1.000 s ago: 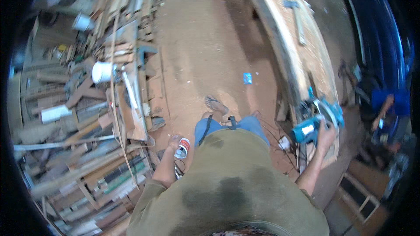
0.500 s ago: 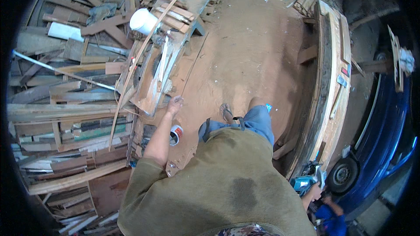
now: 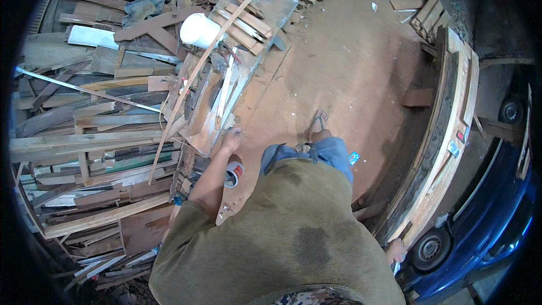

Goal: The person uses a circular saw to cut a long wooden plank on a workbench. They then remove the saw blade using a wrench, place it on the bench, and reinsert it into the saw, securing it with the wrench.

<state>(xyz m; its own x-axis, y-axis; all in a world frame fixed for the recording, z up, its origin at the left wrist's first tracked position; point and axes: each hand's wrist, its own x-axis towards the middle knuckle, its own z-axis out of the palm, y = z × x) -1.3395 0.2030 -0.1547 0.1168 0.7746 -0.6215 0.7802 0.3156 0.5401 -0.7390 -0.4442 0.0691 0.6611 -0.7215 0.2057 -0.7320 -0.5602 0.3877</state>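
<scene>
My left hand (image 3: 232,138) hangs over the dirt floor with its fingers curled in, and nothing shows in it. It is near the end of a low plank bench (image 3: 199,135). A white paint bucket (image 3: 237,170) with a red patch stands on the ground beside my left forearm. At the lower right, my right hand (image 3: 396,250) is closed beside the near end of a long wooden workbench (image 3: 446,164). Only a sliver of the teal power tool (image 3: 396,267) shows below that hand; my shirt hides the rest.
Scrap boards (image 3: 84,141) lie piled along the left. A white bucket (image 3: 197,30) and cut wood pieces (image 3: 243,31) rest on the low bench, with a long thin strip (image 3: 186,91) across it. A blue vehicle (image 3: 480,220) stands beyond the workbench. Stacked offcuts (image 3: 432,14) lie far right.
I have stepped forward, one sandalled foot now ahead. My right hand has moved lower, and most of the teal tool has gone out of sight. The person in blue is no longer visible.
</scene>
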